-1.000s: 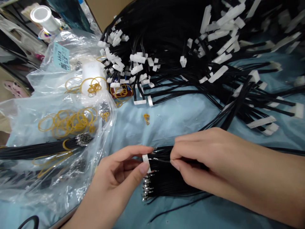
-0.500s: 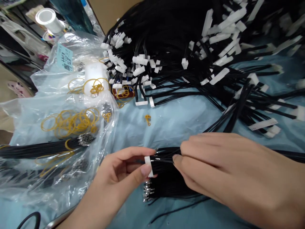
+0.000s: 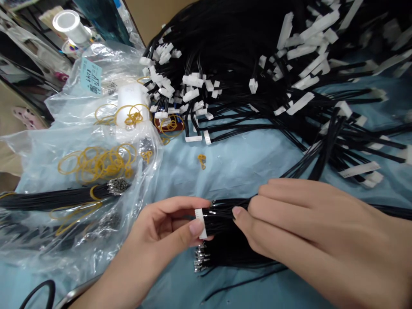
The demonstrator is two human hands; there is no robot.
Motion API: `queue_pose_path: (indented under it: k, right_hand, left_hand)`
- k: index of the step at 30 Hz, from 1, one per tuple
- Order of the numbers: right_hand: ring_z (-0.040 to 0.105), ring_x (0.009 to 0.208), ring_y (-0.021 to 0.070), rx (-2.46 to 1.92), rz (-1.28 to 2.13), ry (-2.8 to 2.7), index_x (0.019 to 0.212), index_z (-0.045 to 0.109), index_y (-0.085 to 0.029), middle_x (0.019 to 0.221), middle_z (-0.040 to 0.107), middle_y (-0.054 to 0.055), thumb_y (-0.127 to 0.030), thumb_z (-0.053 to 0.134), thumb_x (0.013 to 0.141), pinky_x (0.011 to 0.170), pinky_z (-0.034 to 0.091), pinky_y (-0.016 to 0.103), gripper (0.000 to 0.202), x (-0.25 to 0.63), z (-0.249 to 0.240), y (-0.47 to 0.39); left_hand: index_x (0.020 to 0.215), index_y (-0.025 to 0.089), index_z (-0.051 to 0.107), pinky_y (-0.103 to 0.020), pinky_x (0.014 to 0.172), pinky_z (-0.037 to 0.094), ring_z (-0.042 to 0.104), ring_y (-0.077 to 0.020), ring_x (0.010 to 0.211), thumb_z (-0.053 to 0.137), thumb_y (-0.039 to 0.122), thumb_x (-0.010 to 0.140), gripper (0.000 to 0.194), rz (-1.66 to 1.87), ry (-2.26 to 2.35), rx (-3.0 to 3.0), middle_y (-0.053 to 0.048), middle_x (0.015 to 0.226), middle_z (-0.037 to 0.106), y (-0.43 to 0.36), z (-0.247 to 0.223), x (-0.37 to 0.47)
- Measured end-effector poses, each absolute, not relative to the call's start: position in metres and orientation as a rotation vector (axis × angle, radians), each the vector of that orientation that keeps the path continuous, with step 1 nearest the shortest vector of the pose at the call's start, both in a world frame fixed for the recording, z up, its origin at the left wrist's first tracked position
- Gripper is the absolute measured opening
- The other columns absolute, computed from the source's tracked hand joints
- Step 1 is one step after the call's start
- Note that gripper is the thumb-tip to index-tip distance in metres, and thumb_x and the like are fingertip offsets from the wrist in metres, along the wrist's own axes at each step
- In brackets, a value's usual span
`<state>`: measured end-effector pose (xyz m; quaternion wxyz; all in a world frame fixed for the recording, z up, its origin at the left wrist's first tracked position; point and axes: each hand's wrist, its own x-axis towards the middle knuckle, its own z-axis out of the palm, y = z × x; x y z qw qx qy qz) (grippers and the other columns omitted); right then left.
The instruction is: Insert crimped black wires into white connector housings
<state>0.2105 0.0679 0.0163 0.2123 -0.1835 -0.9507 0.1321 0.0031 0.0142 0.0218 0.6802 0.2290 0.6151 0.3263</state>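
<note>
Between the thumb and fingers of my left hand (image 3: 167,234) is a white connector housing (image 3: 200,223), held upright near the front of the table. Thin black wires (image 3: 222,212) run from its right side toward my right hand (image 3: 299,219), whose thumb and fingers pinch them; the fingertips are partly hidden. Below both hands lies a bundle of loose black wires (image 3: 238,251) with bare metal terminals (image 3: 201,257) at its left end. One separate black wire (image 3: 238,287) lies in front of the bundle.
A large heap of black cables (image 3: 231,47) with white connectors covers the back and right. At left, clear plastic bags (image 3: 35,150) carry yellow rubber bands (image 3: 99,163) and a tied wire bundle (image 3: 64,195). A white spool (image 3: 69,25) stands behind. Blue cloth (image 3: 231,159) covers the table.
My right thumb and fingers have shifted slightly along the wires, and more wires show beside the connector. My left hand keeps its hold. The whole view has moved slightly.
</note>
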Motion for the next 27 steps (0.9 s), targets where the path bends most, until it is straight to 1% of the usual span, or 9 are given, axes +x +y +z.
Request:
queue_pose_path:
  k: [4,10,13,16,18,21,23,25,27]
  right_hand:
    - [0.035,0.055,0.0145,-0.561,0.348,-2.658,0.064,0.057,-0.016,0.061,0.046,0.001,-0.007,0.045,0.084,0.051,0.029,0.031,0.025,0.2108,0.0147,0.0706]
    - [0.036,0.055,0.0145,-0.587,0.352,-2.651,0.063,0.055,-0.017,0.059,0.047,0.0,-0.011,0.044,0.089,0.052,0.029,0.031,0.029,0.2102,0.0141,0.0704]
    - [0.034,0.051,0.0144,-0.533,0.334,-2.62,0.059,0.052,-0.018,0.056,0.044,-0.001,-0.011,0.045,0.085,0.048,0.027,0.031,0.028,0.2093,0.0132,0.0698]
    - [0.034,0.051,0.0145,-0.484,0.314,-2.631,0.059,0.051,-0.018,0.056,0.043,-0.001,-0.01,0.048,0.078,0.047,0.026,0.031,0.021,0.2092,0.0135,0.0685]
    - [0.034,0.051,0.014,-0.51,0.318,-2.641,0.06,0.052,-0.017,0.057,0.043,-0.001,-0.011,0.05,0.076,0.047,0.025,0.031,0.017,0.2094,0.0138,0.0674]
    - [0.034,0.052,0.0131,-0.568,0.314,-2.604,0.064,0.053,-0.016,0.059,0.044,-0.001,-0.012,0.051,0.078,0.049,0.025,0.03,0.015,0.2092,0.0137,0.0665]
    - [0.032,0.052,0.0125,-0.569,0.346,-2.579,0.064,0.052,-0.017,0.058,0.042,-0.001,-0.01,0.048,0.08,0.049,0.024,0.03,0.018,0.2087,0.0132,0.0667]
    - [0.031,0.051,0.0119,-0.556,0.402,-2.588,0.062,0.051,-0.016,0.057,0.04,-0.002,-0.009,0.046,0.081,0.049,0.023,0.03,0.021,0.2084,0.0122,0.0672]
    - [0.033,0.051,0.0117,-0.548,0.406,-2.581,0.064,0.053,-0.016,0.057,0.042,-0.002,-0.009,0.047,0.081,0.049,0.024,0.03,0.02,0.2085,0.0099,0.0674]
  left_hand:
    - [0.085,0.027,0.076,-0.007,0.058,0.054,0.068,-0.006,0.063,0.077,0.02,0.072,0.014,0.736,1.383,0.511,0.005,0.071,0.077,0.0131,0.0216,0.0029]
    - [0.087,0.027,0.076,-0.005,0.057,0.053,0.067,-0.0055,0.064,0.075,0.02,0.074,0.014,0.735,1.355,0.525,0.005,0.072,0.077,0.0136,0.0206,0.0028]
    - [0.088,0.027,0.076,-0.005,0.057,0.052,0.066,-0.005,0.063,0.076,0.021,0.073,0.015,0.726,1.347,0.542,0.005,0.073,0.077,0.0124,0.0181,0.0022]
    - [0.089,0.028,0.076,-0.005,0.058,0.052,0.067,-0.0052,0.066,0.077,0.023,0.073,0.017,0.723,1.361,0.562,0.005,0.075,0.078,0.0106,0.0168,0.0016]
    - [0.089,0.028,0.076,-0.005,0.059,0.052,0.067,-0.0051,0.065,0.077,0.023,0.073,0.017,0.725,1.378,0.565,0.005,0.074,0.078,0.0098,0.0173,0.0012]
    - [0.088,0.028,0.077,-0.008,0.062,0.054,0.069,-0.0071,0.068,0.077,0.023,0.072,0.016,0.724,1.364,0.546,0.004,0.076,0.079,0.0097,0.0186,0.0012]
    - [0.088,0.028,0.077,-0.008,0.063,0.054,0.07,-0.0079,0.071,0.078,0.024,0.072,0.016,0.728,1.363,0.533,0.003,0.078,0.079,0.0103,0.0187,0.0018]
    - [0.088,0.028,0.077,-0.008,0.062,0.054,0.069,-0.0076,0.069,0.078,0.024,0.071,0.017,0.728,1.372,0.53,0.003,0.077,0.079,0.0111,0.0179,0.0027]
    - [0.087,0.028,0.077,-0.008,0.061,0.053,0.068,-0.0067,0.066,0.079,0.024,0.07,0.017,0.726,1.384,0.526,0.004,0.074,0.078,0.0119,0.0168,0.0032]
